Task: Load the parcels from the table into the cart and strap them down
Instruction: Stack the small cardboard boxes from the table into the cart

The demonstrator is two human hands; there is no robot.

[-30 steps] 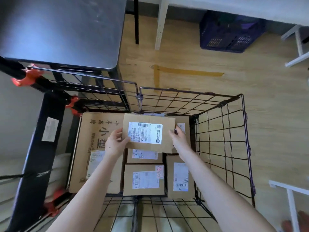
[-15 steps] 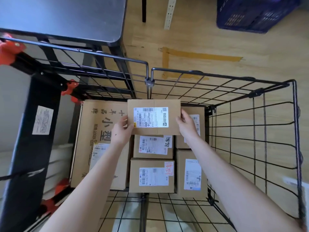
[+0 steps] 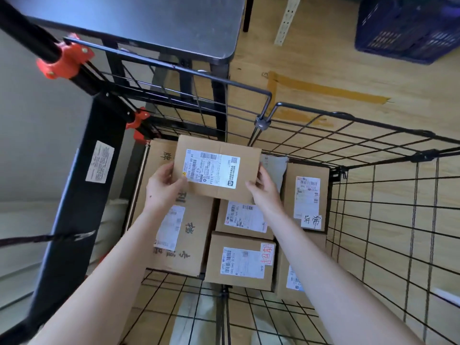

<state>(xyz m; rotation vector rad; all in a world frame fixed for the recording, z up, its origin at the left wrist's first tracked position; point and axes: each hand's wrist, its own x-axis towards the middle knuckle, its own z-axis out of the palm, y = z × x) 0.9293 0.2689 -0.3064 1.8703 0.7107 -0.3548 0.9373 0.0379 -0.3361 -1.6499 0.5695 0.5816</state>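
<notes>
Cardboard filled the middle of our view: we held a flat brown parcel [image 3: 219, 145] inside the black wire cart [image 3: 373, 129], label side up, toward the far end of the basket. Our left hand [image 3: 161, 186] gripped its left edge, with the thumb on the top face beside the white label and the fingers curled underneath, out of sight. Our right hand [image 3: 265, 189] clamped the right edge, its fingers wrapped round the near right corner.

The parcel hung over the far part of a large carton [image 3: 191, 240] that lay along the cart's left side. It also hung over the far edge of a small labelled box [image 3: 245, 217] in the middle. Whether it touched either, we could not tell. Nearer to us, a second small box [image 3: 239, 263] sat tight against the first. A taller box [image 3: 307, 195] with a handwritten sticker lay by the right wire wall, and a grey bag [image 3: 273, 168] showed between it and the held parcel.

Beyond the cart stood the dark bench [image 3: 149, 21], its corner over the cart's far rim. An orange clamp [image 3: 63, 59] sat on the black frame at the left. A blue crate [image 3: 408, 28] rested on the wooden floor [image 3: 423, 95], near a strip of yellow tape [image 3: 323, 92].
</notes>
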